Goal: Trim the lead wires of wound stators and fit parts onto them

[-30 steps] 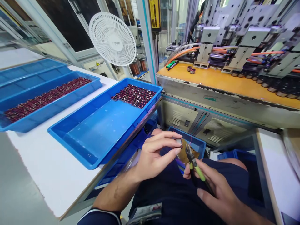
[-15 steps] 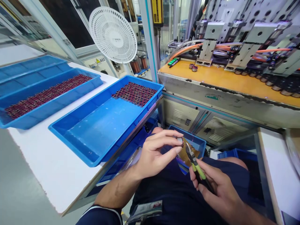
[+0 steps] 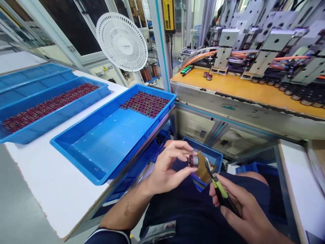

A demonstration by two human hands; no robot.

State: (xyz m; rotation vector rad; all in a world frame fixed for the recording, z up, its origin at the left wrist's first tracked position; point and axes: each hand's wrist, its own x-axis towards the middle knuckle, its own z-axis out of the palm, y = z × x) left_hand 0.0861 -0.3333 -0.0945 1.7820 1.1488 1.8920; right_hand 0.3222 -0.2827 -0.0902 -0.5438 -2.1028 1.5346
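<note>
Left hand (image 3: 166,169) pinched a small coil (image 3: 193,160), right hand (image 3: 243,213) gripped cutters (image 3: 215,183), beside a blue tray (image 3: 101,149) part-filled with coils (image 3: 145,103).

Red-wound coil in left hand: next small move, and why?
Probably bring the green-handled cutters in the right hand to the small red-wound coil: the left hand pinches it above the small blue bin, and the blades stand just clear of it.

white fan (image 3: 122,41) | blue tray (image 3: 109,137), red coils (image 3: 146,103) at far end | second blue tray (image 3: 50,119) | orange machine bench (image 3: 241,88)
</note>
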